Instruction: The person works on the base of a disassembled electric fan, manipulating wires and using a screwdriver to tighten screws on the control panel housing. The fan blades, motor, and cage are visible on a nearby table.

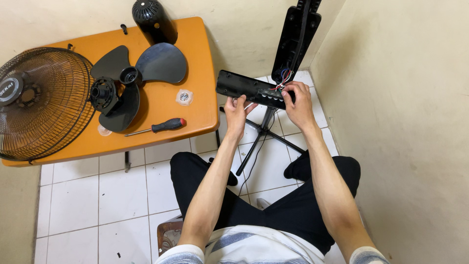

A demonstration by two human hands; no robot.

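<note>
Two hands work right of the orange surface [161, 105] carrying a fan grille [46, 105], blade [146, 63] and screwdriver [159, 127]: left hand [237, 110] fingers and right hand [298, 102] fingers grip the black control panel [249, 88], held above the tiled floor.

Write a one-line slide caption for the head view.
Both hands, left hand and right hand, hold a black control panel beside an orange table.
</note>
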